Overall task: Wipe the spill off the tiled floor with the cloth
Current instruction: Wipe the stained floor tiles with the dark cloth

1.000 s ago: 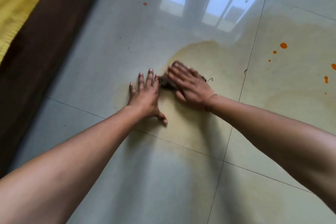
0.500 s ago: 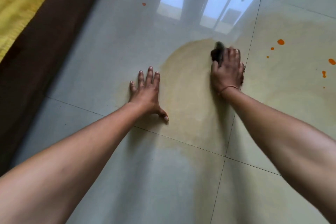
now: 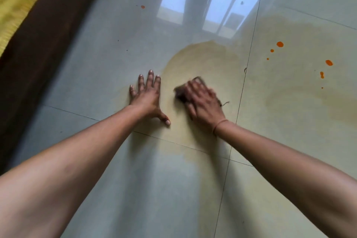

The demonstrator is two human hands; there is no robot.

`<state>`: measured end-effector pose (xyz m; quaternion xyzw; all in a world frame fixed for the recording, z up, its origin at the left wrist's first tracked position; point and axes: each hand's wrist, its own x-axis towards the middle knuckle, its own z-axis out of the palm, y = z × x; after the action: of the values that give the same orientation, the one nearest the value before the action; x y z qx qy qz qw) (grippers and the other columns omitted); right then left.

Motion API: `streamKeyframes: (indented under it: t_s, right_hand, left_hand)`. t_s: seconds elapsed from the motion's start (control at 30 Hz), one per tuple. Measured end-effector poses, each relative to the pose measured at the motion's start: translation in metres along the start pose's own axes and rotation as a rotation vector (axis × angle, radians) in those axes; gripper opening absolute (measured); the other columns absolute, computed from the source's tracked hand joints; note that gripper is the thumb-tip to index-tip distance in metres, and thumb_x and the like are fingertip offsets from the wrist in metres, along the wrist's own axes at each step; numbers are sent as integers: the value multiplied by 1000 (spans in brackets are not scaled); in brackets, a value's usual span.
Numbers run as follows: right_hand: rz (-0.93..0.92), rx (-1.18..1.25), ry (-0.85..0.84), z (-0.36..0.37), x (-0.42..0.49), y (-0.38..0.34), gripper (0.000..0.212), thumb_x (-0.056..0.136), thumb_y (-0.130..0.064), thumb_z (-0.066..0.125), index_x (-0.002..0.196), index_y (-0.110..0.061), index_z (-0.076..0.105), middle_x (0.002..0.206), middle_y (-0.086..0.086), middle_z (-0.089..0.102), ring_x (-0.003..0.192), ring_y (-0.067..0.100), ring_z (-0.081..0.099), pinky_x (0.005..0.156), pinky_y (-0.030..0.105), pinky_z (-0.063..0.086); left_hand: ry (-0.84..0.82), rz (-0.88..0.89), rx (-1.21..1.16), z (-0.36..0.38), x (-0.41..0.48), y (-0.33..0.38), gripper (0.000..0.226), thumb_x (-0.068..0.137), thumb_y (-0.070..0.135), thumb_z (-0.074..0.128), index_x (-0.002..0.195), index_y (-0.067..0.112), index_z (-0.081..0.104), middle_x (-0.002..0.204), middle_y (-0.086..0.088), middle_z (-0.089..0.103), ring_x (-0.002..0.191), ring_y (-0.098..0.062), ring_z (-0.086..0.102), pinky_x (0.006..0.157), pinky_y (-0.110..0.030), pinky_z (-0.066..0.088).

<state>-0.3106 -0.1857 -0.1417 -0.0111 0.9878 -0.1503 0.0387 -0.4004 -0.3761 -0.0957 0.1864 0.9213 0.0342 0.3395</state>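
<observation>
I see the left hand (image 3: pixel 147 96) flat on the floor (image 3: pixel 92 75), fingers spread, holding nothing. At its 3 o'clock, the right hand (image 3: pixel 202 102) presses the cloth (image 3: pixel 180 94) down, fingers together. The spill (image 3: pixel 208 60) spreads from 12 to 3 o'clock, orange drops (image 3: pixel 280 44) beyond.

Dark cloth (image 3: pixel 180 95) on yellowish spill (image 3: pixel 195 60)

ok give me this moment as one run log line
step: wiping | right hand: pressing dark cloth on yellow spill | left hand: flat on floor, empty | orange drops: unwiped
</observation>
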Motion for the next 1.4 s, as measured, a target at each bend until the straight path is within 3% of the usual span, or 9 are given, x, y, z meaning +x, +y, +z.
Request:
streamKeyframes:
  t_s: [0.1,0.27,0.4,0.53,0.67,0.77,0.9,1.2,1.4]
  right_hand:
    - [-133,141,-24,-10,-21,-2,50,98,-37,33,142,-16,44,149,5,42,141,18,32,109,34,25]
    - [241,614,231,-53,8,-16,30,99,-29,48,114,-14,68,108,4,72,101,16,65,90,27,47]
    - [538,894,350,-77,30,-11,31,93,-37,52,91,-11,70,88,7,71,84,14,63,84,46,51]
    - [339,642,197,-77,6,-10,23,88,-33,65,104,-17,71,96,-5,72,89,8,64,87,33,53]
    - [-13,293,-54,-55,-15,-21,66,78,-42,73,135,-16,51,129,6,61,115,21,58,97,37,47]
    - [3,104,-84,-31,-20,-34,90,78,-49,70,148,-11,27,150,10,37,139,25,33,112,40,29]
    - [124,136,-18,-18,-14,-42,78,86,-46,62,147,-10,30,153,10,32,140,26,28,110,40,27]
    - [543,579,544,-76,31,-26,24,85,-4,47,99,-5,67,96,18,70,88,34,64,72,34,42]
    - [245,509,851,-148,69,-20,28,86,-1,49,107,-5,68,102,5,72,84,0,60,81,5,40]
  left_hand:
    - [-6,-1,5,-1,1,0,166,32,65,89,153,19,-16,157,-1,-32,145,-32,-26,115,-61,-2]
    - [-16,-1,2,1,1,0,167,30,65,88,153,19,-16,157,-2,-32,144,-33,-27,114,-62,-2]
    - [-20,1,-6,-2,0,1,162,37,59,90,153,17,-16,157,-3,-32,144,-34,-26,114,-63,-2]
    - [-29,-1,0,-1,1,2,161,39,58,90,152,18,-16,156,-3,-33,144,-34,-27,114,-63,-3]
    - [-26,3,3,-1,3,2,162,37,60,90,153,18,-16,157,-3,-33,144,-34,-26,114,-63,-1]
    - [-12,-3,20,-2,1,0,163,35,61,90,153,18,-15,157,-3,-32,145,-34,-24,114,-64,0]
    - [-24,-6,24,-1,2,0,163,36,61,90,153,18,-15,157,-3,-32,145,-34,-25,115,-64,1]
    - [-64,-10,34,-2,1,2,165,36,64,88,151,17,-21,154,-5,-37,142,-36,-29,114,-63,-3]
    - [-73,-29,59,-6,-2,7,166,36,64,88,151,15,-21,155,-6,-35,143,-36,-27,115,-63,0]
